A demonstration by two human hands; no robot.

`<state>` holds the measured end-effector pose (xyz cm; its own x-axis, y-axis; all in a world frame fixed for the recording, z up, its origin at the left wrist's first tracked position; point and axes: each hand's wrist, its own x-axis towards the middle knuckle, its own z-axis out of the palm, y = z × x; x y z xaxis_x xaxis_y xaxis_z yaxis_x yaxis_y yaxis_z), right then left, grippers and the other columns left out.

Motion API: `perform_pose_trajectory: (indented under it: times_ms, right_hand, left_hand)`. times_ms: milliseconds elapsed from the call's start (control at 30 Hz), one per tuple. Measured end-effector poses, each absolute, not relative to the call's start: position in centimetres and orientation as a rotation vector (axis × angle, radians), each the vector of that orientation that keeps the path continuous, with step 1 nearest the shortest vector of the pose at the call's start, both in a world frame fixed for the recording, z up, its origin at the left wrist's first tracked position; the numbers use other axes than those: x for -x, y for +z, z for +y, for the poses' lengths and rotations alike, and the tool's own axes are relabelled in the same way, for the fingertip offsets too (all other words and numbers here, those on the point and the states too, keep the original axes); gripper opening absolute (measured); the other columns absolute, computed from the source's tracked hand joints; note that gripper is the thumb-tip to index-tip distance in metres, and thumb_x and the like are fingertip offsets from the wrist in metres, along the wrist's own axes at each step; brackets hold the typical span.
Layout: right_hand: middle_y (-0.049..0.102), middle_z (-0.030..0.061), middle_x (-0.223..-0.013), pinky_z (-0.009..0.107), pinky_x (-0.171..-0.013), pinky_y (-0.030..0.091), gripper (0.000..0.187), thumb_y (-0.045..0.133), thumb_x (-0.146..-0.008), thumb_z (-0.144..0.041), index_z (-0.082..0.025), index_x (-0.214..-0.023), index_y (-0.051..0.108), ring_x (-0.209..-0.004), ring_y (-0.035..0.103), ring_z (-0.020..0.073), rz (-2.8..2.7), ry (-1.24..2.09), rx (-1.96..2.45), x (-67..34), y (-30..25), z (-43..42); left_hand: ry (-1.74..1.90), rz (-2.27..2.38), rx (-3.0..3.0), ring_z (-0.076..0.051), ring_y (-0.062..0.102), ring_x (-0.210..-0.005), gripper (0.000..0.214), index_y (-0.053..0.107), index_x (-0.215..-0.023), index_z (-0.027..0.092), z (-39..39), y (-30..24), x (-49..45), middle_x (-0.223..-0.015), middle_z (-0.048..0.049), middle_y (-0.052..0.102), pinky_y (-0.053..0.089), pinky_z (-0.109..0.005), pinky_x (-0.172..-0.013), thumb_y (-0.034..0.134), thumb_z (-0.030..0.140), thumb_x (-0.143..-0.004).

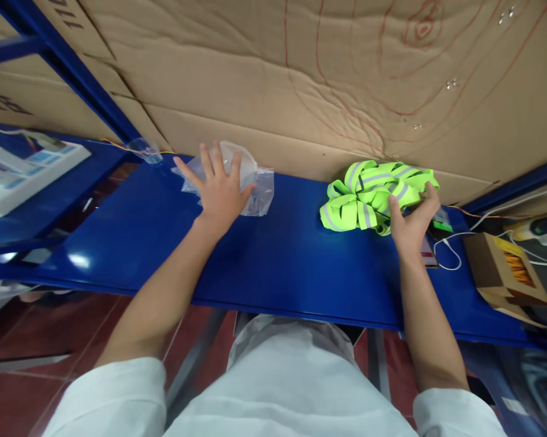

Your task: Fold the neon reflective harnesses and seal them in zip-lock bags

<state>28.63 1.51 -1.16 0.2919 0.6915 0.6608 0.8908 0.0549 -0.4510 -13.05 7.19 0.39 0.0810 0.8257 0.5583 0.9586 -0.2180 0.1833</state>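
My left hand (218, 189) lies flat with spread fingers on a clear plastic bag (255, 182) at the back of the blue table (273, 261). My right hand (412, 221) curls its thumb and fingers around the near right edge of a bundle of neon yellow-green reflective straps (373, 194) with grey stripes. The bundle rests on the table against the cardboard wall (328, 73).
An open small cardboard box (505, 273) with orange contents sits at the table's right end, beside white cables (450, 252) and a phone-like device (430, 252). A white appliance (23, 173) rests on the blue shelf at left. Another clear bag (146, 150) lies near the blue post.
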Motion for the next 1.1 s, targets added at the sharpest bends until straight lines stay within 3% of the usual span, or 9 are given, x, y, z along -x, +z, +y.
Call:
perform_pose_trajectory:
  times_ms: [100,200,300,467,633,800,900,1100]
  right_hand:
    - [0.026,0.0246,-0.165,0.063,-0.121,0.033,0.080,0.057,-0.097,-0.061,-0.016,-0.160,0.038,-0.154,0.031,0.0408,-1.501,-0.473,1.735,-27.9,-0.9,1.0]
    - [0.015,0.0212,-0.172,0.069,-0.120,0.027,0.077,0.056,-0.096,-0.065,-0.022,-0.160,0.043,-0.159,0.022,0.0436,-1.622,-0.460,1.804,-27.9,-0.8,1.5]
    - [0.014,0.0186,-0.174,0.073,-0.119,0.023,0.080,0.058,-0.093,-0.071,-0.027,-0.159,0.045,-0.160,0.017,0.0444,-1.653,-0.428,1.856,-28.9,-0.4,2.8]
    - [0.023,0.0194,-0.173,0.071,-0.120,0.025,0.083,0.053,-0.094,-0.074,-0.027,-0.160,0.044,-0.161,0.018,0.0429,-1.618,-0.224,1.912,-29.7,-0.6,5.0]
    - [0.033,0.0215,-0.168,0.068,-0.123,0.025,0.084,0.049,-0.094,-0.078,-0.022,-0.156,0.051,-0.159,0.026,0.0412,-1.639,-0.119,1.831,-28.0,-2.3,5.5]
    - [0.029,0.0219,-0.169,0.067,-0.125,0.023,0.079,0.051,-0.096,-0.075,-0.021,-0.154,0.053,-0.160,0.021,0.0427,-1.678,-0.098,1.753,-24.7,-3.1,5.0]
    - [0.023,0.0207,-0.172,0.066,-0.126,0.023,0.079,0.051,-0.096,-0.074,-0.021,-0.156,0.049,-0.162,0.017,0.0416,-1.750,-0.050,1.692,-22.8,-3.2,4.7]
    - [0.020,0.0147,-0.174,0.057,-0.129,0.027,0.072,0.047,-0.102,-0.064,-0.022,-0.160,0.041,-0.164,0.018,0.0311,-1.910,-0.047,1.528,-21.6,-3.5,3.3]
  left_hand:
    - [-0.884,-1.682,2.172,-0.046,0.009,-0.162,0.068,0.034,-0.162,0.030,5.9,1.2,11.6,-0.171,-0.0141,0.029,-0.003,-0.089,-0.117,0.057,0.046,-0.100]
    - [-0.863,-1.504,2.324,-0.045,0.019,-0.160,0.064,0.035,-0.162,0.028,4.3,1.1,8.6,-0.170,-0.0166,0.030,0.004,-0.084,-0.121,0.052,0.047,-0.103]
    - [-0.792,-1.194,2.608,-0.044,0.033,-0.155,0.072,0.038,-0.161,0.022,3.4,-0.3,4.5,-0.168,-0.0251,0.030,0.026,-0.070,-0.122,0.054,0.058,-0.101]
    - [-0.692,-0.820,2.853,-0.046,0.028,-0.158,0.077,0.035,-0.164,0.028,4.4,-2.9,-0.8,-0.171,-0.0244,0.024,0.026,-0.068,-0.123,0.061,0.058,-0.097]
    - [-0.696,-0.952,2.884,-0.041,0.038,-0.153,0.061,0.045,-0.159,0.025,6.2,-4.1,-0.5,-0.162,-0.0239,0.041,0.028,-0.067,-0.122,0.054,0.047,-0.103]
    - [-0.643,-1.058,2.835,-0.037,0.052,-0.139,0.054,0.050,-0.153,0.021,6.9,-4.2,2.5,-0.154,-0.0211,0.050,0.033,-0.062,-0.120,0.049,0.039,-0.103]
    - [-0.662,-1.201,2.753,-0.038,0.051,-0.139,0.051,0.053,-0.150,0.019,7.1,-3.9,4.1,-0.153,-0.0214,0.050,0.035,-0.060,-0.119,0.049,0.035,-0.101]
    - [-0.865,-1.480,2.632,-0.038,0.045,-0.145,0.054,0.049,-0.150,0.013,6.9,-4.5,5.5,-0.160,-0.0232,0.041,0.039,-0.057,-0.118,0.044,0.025,-0.098]
